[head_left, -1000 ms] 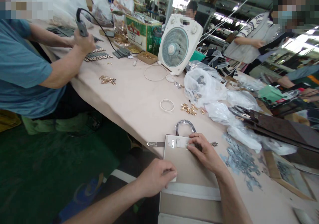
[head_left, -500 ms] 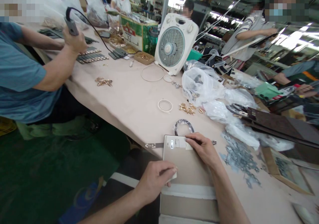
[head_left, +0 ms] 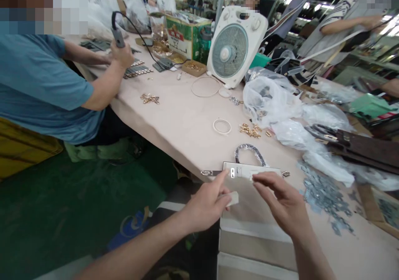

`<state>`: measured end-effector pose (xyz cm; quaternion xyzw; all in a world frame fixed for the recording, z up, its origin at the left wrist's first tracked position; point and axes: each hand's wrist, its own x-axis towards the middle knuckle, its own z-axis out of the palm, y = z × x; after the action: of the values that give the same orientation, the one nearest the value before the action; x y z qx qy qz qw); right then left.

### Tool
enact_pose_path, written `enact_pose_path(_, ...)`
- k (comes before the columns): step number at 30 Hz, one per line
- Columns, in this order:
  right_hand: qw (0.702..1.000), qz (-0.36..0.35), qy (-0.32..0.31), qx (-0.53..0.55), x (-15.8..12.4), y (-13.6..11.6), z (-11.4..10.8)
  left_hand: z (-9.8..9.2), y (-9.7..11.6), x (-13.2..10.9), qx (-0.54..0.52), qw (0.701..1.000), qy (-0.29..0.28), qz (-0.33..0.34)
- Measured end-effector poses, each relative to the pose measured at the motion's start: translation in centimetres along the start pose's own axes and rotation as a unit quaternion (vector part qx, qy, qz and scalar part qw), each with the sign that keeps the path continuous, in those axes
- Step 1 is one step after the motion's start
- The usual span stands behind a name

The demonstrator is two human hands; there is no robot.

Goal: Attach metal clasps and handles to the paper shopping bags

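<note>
Left hand (head_left: 205, 205) pinches a small cream strip (head_left: 232, 198) between thumb and fingers. Right hand (head_left: 280, 201) hovers empty, fingers (head_left: 256, 179) loosely spread, just over the beige panel (head_left: 249, 205) on the desk (head_left: 174, 118).

Own body of the wearer, seen from the head-worn camera. The left hand (head_left: 205, 207) and right hand (head_left: 282, 203) are bare, each with a broad back narrowing into a slim wrist. The left fingers (head_left: 222, 181) and right fingers (head_left: 264, 185) are long and slender, tapering toward rounded tips; their nails are too small and soft in focus to describe. The left forearm (head_left: 134, 251) and right forearm (head_left: 311, 257) are also bare, lean and smoothly tapered, running uncovered to the lower edge of the view. Neither limb shows a visible marking, and fine skin detail is blurred at this resolution.
</note>
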<state>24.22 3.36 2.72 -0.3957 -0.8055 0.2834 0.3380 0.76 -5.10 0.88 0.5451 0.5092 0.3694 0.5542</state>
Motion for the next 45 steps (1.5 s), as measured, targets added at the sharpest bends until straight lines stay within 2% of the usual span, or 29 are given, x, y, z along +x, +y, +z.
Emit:
enact_pose_path(3,0.991,-0.026,-0.132,-0.003,-1.0,-3.1,0.5,-0.1,0.6,-0.4,0.055,0.998,-0.007,0.017)
enact_pose_path(5,0.986,-0.024,-0.167,-0.009,-1.3,-4.1,1.2,0.0,0.8,-0.6,0.08,0.997,-0.01,0.018)
enact_pose_path(8,0.983,-0.019,-0.181,-0.011,-1.3,-4.4,1.8,0.1,1.1,-0.9,0.114,0.993,-0.007,0.027)
enact_pose_path(16,0.986,0.006,-0.169,-0.007,-1.7,-4.6,1.8,-0.3,1.7,-0.8,0.109,0.988,0.009,0.107)
enact_pose_path(18,0.986,0.004,-0.166,-0.001,-1.8,-4.7,2.1,-0.6,1.7,-0.6,0.109,0.988,0.002,0.11)
enact_pose_path(20,0.987,-0.009,-0.157,0.01,-2.1,-4.9,2.4,-0.8,1.4,-0.4,0.057,0.995,-0.016,0.083)
enact_pose_path(23,0.987,-0.072,-0.133,0.055,-3.1,-5.3,2.7,-1.0,0.2,0.0,-0.131,0.99,-0.054,0.0)
enact_pose_path(25,0.984,-0.111,-0.107,0.093,-3.6,-5.3,2.4,-1.2,-1.0,0.1,-0.221,0.974,-0.042,-0.04)
enact_pose_path(26,0.985,-0.112,-0.089,0.101,-3.5,-5.0,2.2,-1.3,-1.6,0.1,-0.227,0.972,-0.03,-0.043)
enact_pose_path(28,0.993,-0.075,-0.041,0.082,-2.8,-3.9,1.6,-1.5,-2.5,0.0,-0.175,0.984,-0.021,-0.021)
enact_pose_path(30,0.999,-0.025,-0.007,0.041,-1.2,-2.3,1.3,-1.6,-2.9,-0.4,-0.099,0.994,-0.041,0.025)
enact_pose_path(33,1.0,0.014,-0.016,0.005,1.3,0.1,2.0,-1.7,-3.0,-1.1,-0.033,0.994,-0.057,0.087)
enact_pose_path(36,0.998,0.041,-0.046,0.002,2.7,1.5,3.6,-2.0,-3.2,-1.5,-0.033,0.992,-0.047,0.113)
enact_pose_path(39,0.997,0.061,-0.052,-0.002,3.0,1.9,5.1,-2.7,-3.6,-1.6,-0.051,0.991,-0.028,0.118)
enact_pose_path(45,0.996,0.072,-0.037,-0.031,3.0,2.0,6.2,-4.0,-4.1,-1.2,-0.087,0.989,-0.006,0.12)
